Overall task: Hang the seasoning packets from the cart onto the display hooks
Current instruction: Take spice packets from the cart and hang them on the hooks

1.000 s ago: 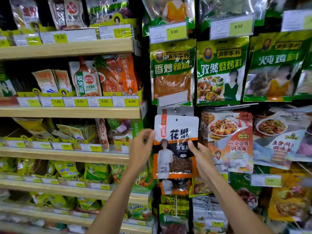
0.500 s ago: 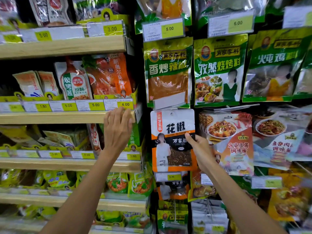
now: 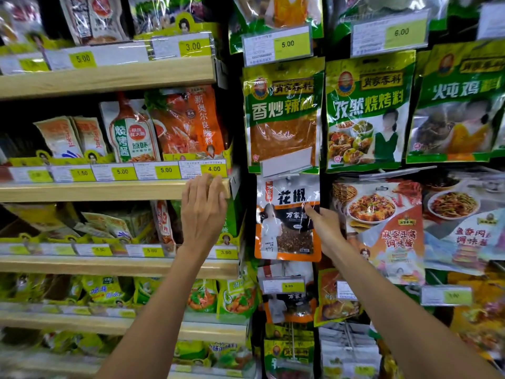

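A white, black and orange peppercorn packet [image 3: 284, 220] hangs in the hook display, its top tucked under a blank label holder [image 3: 287, 164]. My right hand [image 3: 323, 227] holds the packet's right edge, thumb on its front and fingers behind it. My left hand [image 3: 203, 212] is apart from the packet, fingers straight, with the fingertips resting on the front edge of a wooden shelf [image 3: 109, 190]. The hook itself is hidden behind the packet and label holder. The cart is out of view.
Green seasoning packets [image 3: 281, 116] [image 3: 366, 110] hang above, a tofu sauce packet [image 3: 382, 222] hangs to the right, and more packets hang below [image 3: 287, 305]. Wooden shelves with pouches and yellow price tags [image 3: 213, 169] fill the left side.
My left hand let go of the packet and moved up left to the shelf edge. The packet rose and now hangs under the label holder, with my right hand still on its edge.
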A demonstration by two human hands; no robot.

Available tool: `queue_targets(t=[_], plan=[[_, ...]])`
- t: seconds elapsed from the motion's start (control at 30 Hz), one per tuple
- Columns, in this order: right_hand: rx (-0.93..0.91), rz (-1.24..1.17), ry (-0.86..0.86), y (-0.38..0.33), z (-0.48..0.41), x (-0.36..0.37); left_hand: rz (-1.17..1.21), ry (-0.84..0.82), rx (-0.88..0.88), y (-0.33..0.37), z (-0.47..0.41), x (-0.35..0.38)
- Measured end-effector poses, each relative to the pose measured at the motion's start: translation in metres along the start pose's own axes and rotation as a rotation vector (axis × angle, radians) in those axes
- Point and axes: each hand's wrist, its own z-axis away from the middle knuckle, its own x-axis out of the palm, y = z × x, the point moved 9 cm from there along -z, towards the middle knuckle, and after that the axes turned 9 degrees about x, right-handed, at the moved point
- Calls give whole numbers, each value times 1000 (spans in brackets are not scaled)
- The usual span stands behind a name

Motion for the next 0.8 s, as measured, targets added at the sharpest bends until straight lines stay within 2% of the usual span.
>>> queue_targets(t=[0.37,0.47,0.57,0.7,0.8], plan=[[35,210,177,-8,-15,-1,71,-64,-34,-1,-3,-3],[-49,306,203,-11,12,-10,101,-24,-41,3,-2,-14],[-143,303,171,-4,52,-21,139,56,8,22,6,-28],[-173,270,150,34,102,-65,343,33,8,76,30,-26],[-94,259,226,79,135,-129,647,-152,-131,136,63,-9]])
